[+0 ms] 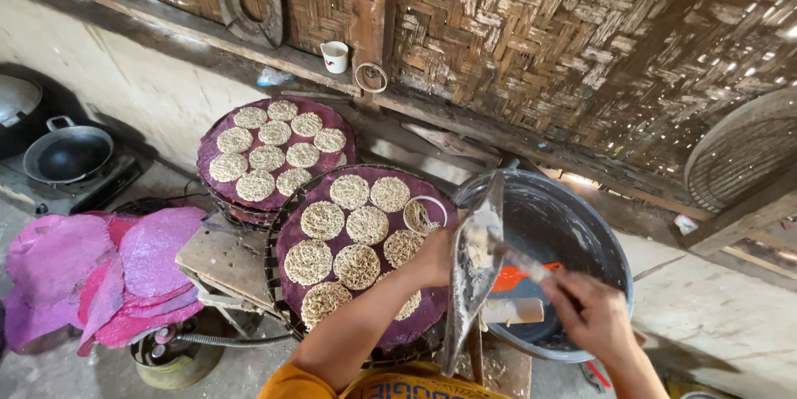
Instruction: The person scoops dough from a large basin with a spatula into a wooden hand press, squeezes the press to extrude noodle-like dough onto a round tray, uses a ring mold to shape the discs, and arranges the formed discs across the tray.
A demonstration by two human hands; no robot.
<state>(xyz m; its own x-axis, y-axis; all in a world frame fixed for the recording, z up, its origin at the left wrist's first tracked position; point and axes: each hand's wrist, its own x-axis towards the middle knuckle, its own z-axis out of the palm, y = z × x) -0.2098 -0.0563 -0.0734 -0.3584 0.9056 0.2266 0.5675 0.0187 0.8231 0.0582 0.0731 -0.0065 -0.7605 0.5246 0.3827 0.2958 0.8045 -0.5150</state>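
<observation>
My left hand (433, 256) holds a long flat metal sheet (473, 270) upright between a round tray and a basin; pale noodle dough clings to its top. My right hand (591, 314) grips a stick-like scraper (523, 262) with an orange part, its tip against the sheet. Near my left hand, the purple cloth-covered round tray (419, 320) carries several round noodle cakes (322, 220) and a white ring mould (426, 214). The dark basin (581, 225) lies under my right hand.
A second purple tray (207, 154) with several noodle cakes stands behind. Pink cloths (100, 270) are piled at left, near a black wok (66, 154) on a stove. A white cup (335, 56) and a ring sit on the ledge of the woven bamboo wall. A woven round tray (743, 150) leans at right.
</observation>
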